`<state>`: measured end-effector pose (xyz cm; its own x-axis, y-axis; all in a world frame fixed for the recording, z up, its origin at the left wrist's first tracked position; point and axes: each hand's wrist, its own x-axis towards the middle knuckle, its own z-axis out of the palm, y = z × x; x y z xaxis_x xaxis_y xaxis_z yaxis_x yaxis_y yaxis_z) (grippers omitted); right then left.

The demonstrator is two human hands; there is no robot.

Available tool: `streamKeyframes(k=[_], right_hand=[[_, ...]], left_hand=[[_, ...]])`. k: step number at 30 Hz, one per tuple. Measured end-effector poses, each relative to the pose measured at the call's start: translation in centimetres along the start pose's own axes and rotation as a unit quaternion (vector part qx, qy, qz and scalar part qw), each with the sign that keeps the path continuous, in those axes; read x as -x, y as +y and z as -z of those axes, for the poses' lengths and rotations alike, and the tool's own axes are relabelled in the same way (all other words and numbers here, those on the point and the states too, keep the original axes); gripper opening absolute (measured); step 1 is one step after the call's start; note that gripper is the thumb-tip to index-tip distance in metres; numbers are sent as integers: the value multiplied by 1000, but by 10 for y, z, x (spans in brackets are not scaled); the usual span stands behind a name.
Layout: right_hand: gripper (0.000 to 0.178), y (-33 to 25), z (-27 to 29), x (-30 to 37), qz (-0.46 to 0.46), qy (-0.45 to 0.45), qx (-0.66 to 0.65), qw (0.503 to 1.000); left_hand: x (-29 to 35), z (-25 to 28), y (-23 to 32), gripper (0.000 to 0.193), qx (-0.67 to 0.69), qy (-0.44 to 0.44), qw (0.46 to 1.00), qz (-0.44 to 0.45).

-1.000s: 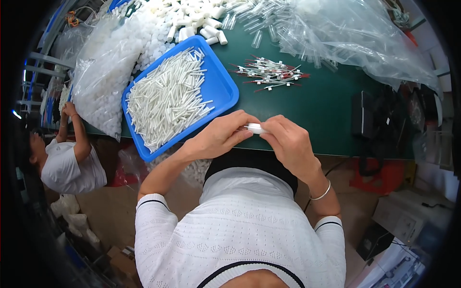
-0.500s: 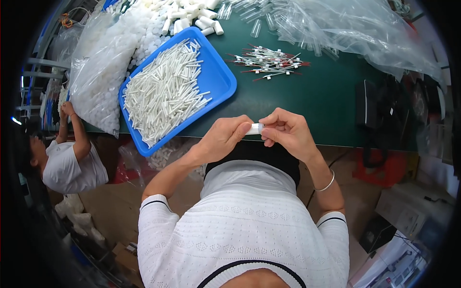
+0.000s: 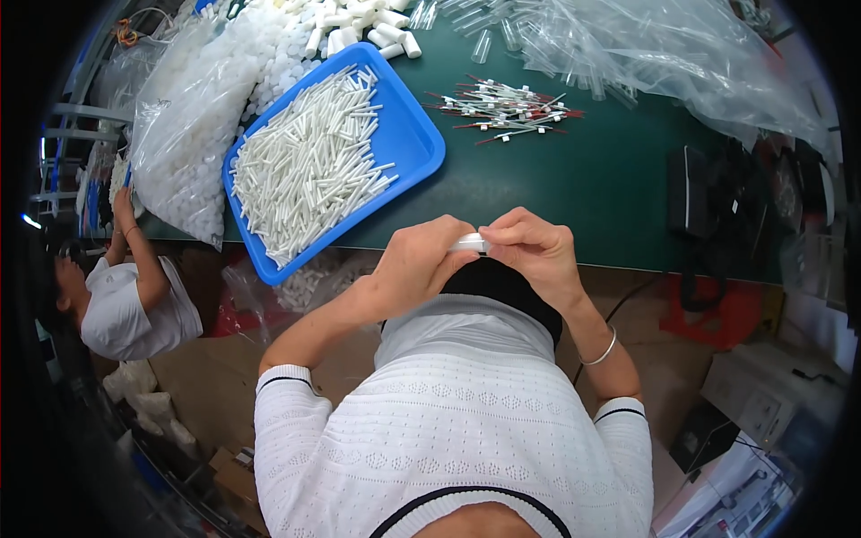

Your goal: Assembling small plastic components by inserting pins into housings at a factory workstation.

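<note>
White tube [image 3: 467, 242]: held between the two hands in front of the body, at the near edge of the table as seen from above, lying roughly level; its ends are partly hidden by fingers
Left hand [image 3: 414, 262]: closed around the left end of the white tube, thumb below and fingers curled above
Right hand [image 3: 540, 258]: thumb and fingertips pinched narrow at the tube's right end; what else they may grip is too small to tell
Bracelet [image 3: 604, 348]: a pale band on the right wrist
Table [image 3: 556, 193]: dark green top, beyond the hands
Blue tray [image 3: 411, 136]: set at a slant on the table, left of the hands, its near corner past the table edge
White sticks [image 3: 305, 166]: heaped loose in the tray, its right part bare
Red and white thin pieces [image 3: 507, 109]: in a loose pile right of the tray
White rolls [image 3: 391, 38]: at the tray's far end
Clear tubes [image 3: 482, 47]: scattered farther back, some under a clear bag [image 3: 708, 67]
Left bag [image 3: 193, 152]: clear plastic, full of small whitish pieces, just beside the tray
Co-worker [image 3: 139, 305]: at far left, in a white top, arms raised to the table
</note>
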<state>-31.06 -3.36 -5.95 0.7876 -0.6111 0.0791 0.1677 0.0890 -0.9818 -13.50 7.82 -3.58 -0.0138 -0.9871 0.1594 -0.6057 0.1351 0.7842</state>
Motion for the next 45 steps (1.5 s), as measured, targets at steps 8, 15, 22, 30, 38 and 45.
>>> streamKeyframes(k=[8,15,22,30,38,45], right_hand=[[27,-15,-17,1,-34,46,-62,996],[28,-2,-13,8,122,2,165,979],[23,-21,-4,-7,-95,-64,53,992],[19,8,75,-65,180,145,486,843],[9,5,92,-78,139,94,566,807],[13,-6,85,-44,256,120,578,766]], left_hand=[[-1,-1,-5,24,-6,43,998,-52],[8,-5,-3,23,-66,61,993,-80],[25,-5,-2,22,245,-111,942,203],[166,23,-81,35,68,-50,896,436],[90,34,-36,26,44,-125,943,306],[-60,-11,3,13,16,175,983,-47]])
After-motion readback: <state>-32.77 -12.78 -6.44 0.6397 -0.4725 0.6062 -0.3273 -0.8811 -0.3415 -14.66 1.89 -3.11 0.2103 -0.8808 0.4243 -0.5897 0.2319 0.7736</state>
